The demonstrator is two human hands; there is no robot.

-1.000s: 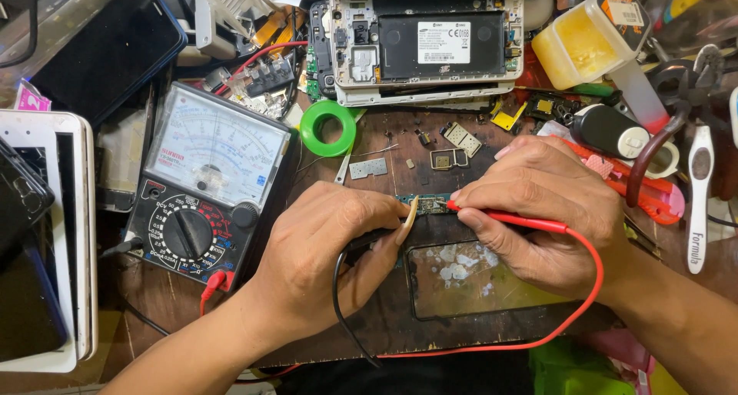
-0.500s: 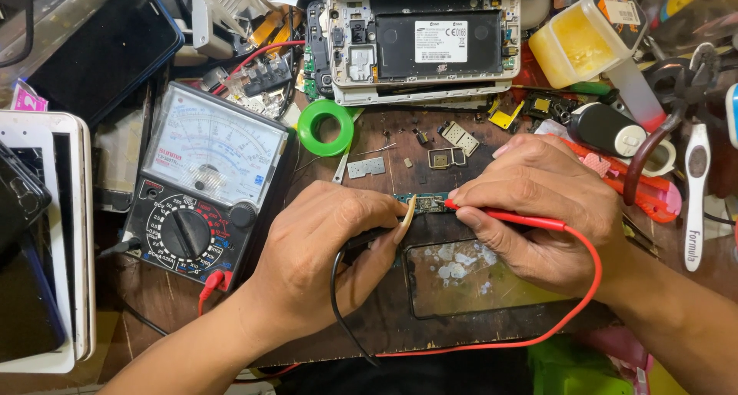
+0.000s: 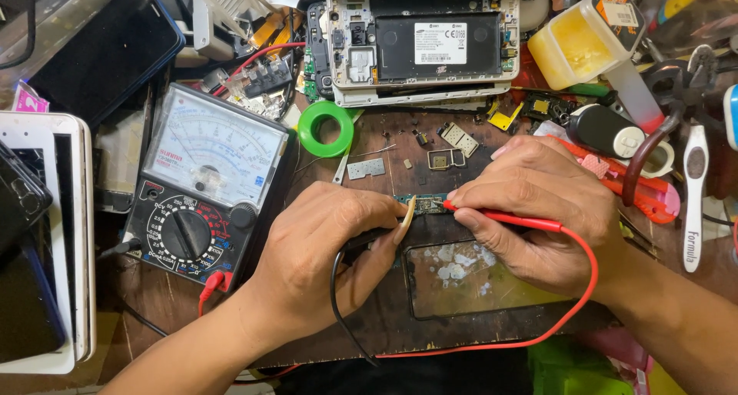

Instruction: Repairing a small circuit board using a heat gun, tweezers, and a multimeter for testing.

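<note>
Cluttered workbench [image 3: 400, 326], centre: small circuit board [image 3: 425, 203] between left hand [image 3: 323, 256], gripping black probe [image 3: 361, 237], and right hand [image 3: 542, 203], pinching red probe [image 3: 507, 219].

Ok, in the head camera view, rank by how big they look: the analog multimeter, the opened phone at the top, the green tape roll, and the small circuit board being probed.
1. Analog multimeter, about level with
2. the opened phone; too close to rank.
3. Green tape roll.
4. Small circuit board, partly hidden by the left hand and right hand.

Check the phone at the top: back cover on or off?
Off: the grey phone lies face down, its black battery and circuit board exposed.
</note>
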